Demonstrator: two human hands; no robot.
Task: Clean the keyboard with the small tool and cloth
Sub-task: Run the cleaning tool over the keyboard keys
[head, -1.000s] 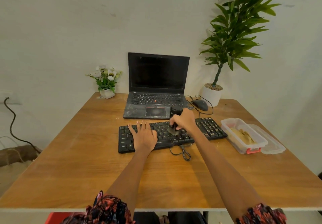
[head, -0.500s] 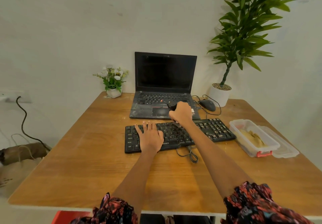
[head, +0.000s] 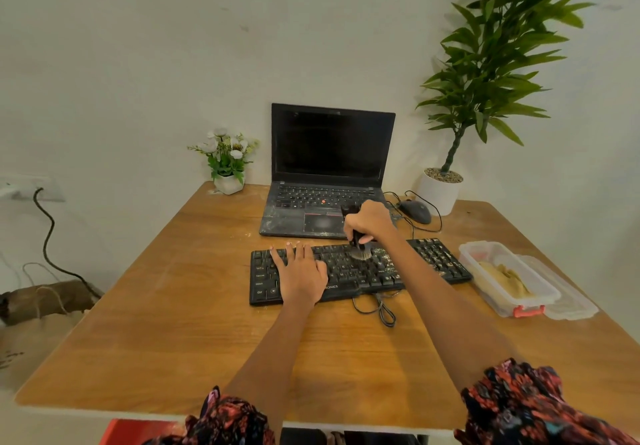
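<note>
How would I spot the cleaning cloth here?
Start at the wooden table and go to its right edge, past the black keyboard. There, a clear plastic box with an orange clip holds the yellowish cloth, the only crumpled fabric lying on the table.

Black brush handle mostly hidden inside right hand fingers; black keyboard keys under left hand fingers covered; key legends unreadable.

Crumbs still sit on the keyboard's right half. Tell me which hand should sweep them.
Right. The right hand already grips the brush, bristles on the keyboard beside the debris; the left hand lies flat, steadying the left half.
</note>
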